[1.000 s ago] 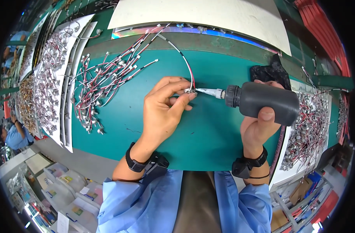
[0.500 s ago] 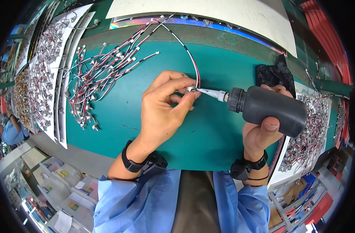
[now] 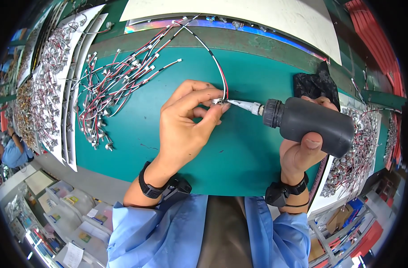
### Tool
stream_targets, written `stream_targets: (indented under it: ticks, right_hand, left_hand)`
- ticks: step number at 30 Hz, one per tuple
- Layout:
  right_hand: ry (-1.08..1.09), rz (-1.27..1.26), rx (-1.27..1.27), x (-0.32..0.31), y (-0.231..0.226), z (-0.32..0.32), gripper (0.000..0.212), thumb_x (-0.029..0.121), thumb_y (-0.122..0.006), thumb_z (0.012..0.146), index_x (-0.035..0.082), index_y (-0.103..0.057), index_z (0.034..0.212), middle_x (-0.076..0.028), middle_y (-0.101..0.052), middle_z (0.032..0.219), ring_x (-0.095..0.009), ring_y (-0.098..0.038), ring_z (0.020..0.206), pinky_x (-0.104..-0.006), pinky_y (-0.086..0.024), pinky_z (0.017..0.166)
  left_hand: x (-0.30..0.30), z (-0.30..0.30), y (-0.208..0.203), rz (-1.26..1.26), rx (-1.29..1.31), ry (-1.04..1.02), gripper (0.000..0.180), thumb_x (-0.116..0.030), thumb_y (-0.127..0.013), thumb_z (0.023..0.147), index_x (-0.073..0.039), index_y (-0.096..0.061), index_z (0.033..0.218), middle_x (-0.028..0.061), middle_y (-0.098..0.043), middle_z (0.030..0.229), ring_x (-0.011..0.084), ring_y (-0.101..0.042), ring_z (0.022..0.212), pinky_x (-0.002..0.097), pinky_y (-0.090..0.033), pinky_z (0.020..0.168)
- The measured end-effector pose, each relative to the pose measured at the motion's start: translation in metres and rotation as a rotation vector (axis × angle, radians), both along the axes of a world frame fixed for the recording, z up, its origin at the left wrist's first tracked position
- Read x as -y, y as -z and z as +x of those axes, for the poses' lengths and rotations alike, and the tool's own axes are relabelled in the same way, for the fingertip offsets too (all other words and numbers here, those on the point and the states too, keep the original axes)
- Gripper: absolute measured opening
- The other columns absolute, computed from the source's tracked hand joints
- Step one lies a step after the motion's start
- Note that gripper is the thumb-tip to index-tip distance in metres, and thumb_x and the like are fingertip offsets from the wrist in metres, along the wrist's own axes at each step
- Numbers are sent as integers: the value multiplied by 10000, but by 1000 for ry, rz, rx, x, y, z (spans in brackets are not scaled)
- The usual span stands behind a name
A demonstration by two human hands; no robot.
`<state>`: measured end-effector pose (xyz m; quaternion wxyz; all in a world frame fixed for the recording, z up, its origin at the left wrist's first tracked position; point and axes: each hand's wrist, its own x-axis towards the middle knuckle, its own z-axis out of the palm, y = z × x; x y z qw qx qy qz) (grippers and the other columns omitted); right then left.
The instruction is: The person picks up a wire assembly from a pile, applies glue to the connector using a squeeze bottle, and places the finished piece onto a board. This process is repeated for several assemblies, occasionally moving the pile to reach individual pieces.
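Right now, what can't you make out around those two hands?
- Head view: the small white connector is mostly covered by the left hand fingertips.
- Whether anything leaves the bottle nozzle: too small.
- The black cloth is partly behind the bottle.
- The loose wires are too fine to count.

Workbench with teal mat [image 3: 123, 147], green edge beyond. White sheet [image 3: 239, 18] at far side. White trays [image 3: 56, 89] of wired parts along left; another tray [image 3: 360, 152] at right. Clear bins [image 3: 74, 205] below left. Red crates [image 3: 378, 40] far right. Even, bright light.
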<state>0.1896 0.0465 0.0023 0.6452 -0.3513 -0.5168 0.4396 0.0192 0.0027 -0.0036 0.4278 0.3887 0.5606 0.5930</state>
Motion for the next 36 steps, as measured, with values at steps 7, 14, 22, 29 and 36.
stream_targets:
  ticks: [7, 14, 22, 29, 36]
  right_hand:
    - [-13, 9, -1, 0, 1, 0, 653, 362, -701, 701, 19, -402, 1170, -104, -432, 1137, -286, -502, 1007, -393, -454, 851]
    - [-19, 4, -8, 0, 1, 0, 645, 354, -705, 698, 23, -406, 1164, -104, -436, 1138, -286, -500, 1008, -397, -454, 851]
    - [-11, 7, -9, 0, 0, 1, 646, 354, -709, 694, 17, -408, 1155, -108, -438, 1134, -286, -492, 1014, -404, -454, 851]
    - [2, 13, 13, -1, 2, 2, 647, 365, -704, 695, 9, -407, 1146, -114, -437, 1127, -284, -496, 1008, -407, -453, 852]
    - [-14, 15, 4, -6, 2, 0, 627, 328, -688, 715, -16, -390, 1145, -140, -437, 1119, -295, -519, 978, -411, -447, 859]
  left_hand:
    - [-1, 0, 0, -6, 1, 3, 171, 115, -602, 709, 57, -602, 870, 81, -519, 913, 84, -547, 698, 167, -509, 533]
    - [0, 0, 0, -27, 36, 25, 167, 112, -596, 715, 55, -602, 872, 76, -516, 915, 80, -546, 707, 170, -516, 549]
    - [1, -1, -1, -36, 59, 39, 171, 112, -594, 717, 53, -601, 878, 74, -512, 920, 79, -544, 718, 174, -526, 565]
    - [1, -1, -1, -52, 76, 42, 169, 107, -596, 721, 55, -600, 882, 72, -511, 922, 78, -543, 720, 181, -530, 565]
    - [-2, -5, -2, -54, 103, 59, 175, 112, -591, 724, 61, -592, 891, 72, -507, 926, 80, -542, 724, 189, -532, 572]
